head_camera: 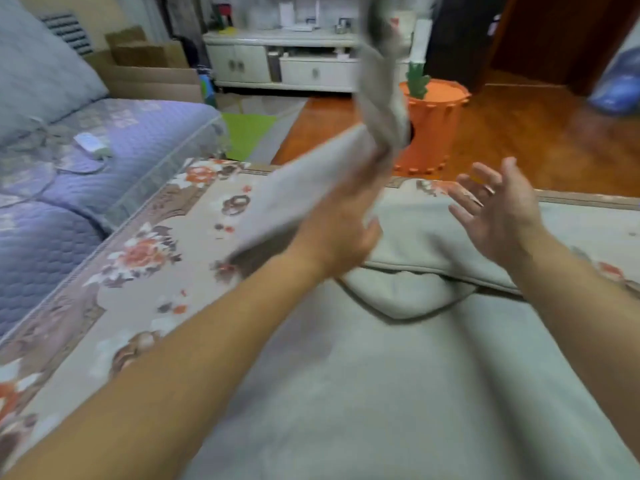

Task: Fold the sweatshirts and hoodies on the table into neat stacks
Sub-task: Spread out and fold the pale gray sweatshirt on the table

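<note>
Two hands are over the desk (114, 299) with the flowered cloth. The left hand (341, 223) grips one sleeve (377, 98) of the grey hoodie (398, 393) and lifts it into the air. The right hand (498, 209) is wide, fingers spread, holding nothing. The hoodie lies flat on the desk.

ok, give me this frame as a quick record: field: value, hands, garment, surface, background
left hand: left hand grips a raised grey sleeve, motion-blurred
right hand: right hand open, fingers spread, holds nothing, above the garment
garment: grey sweatshirt spread flat on the table, hood or neck fold near its middle
surface: floral tablecloth, bare on the left side
left of table: purple quilted sofa
background: orange carrot-shaped stool, white cabinet, wood floor
stacks: none visible yet
</note>
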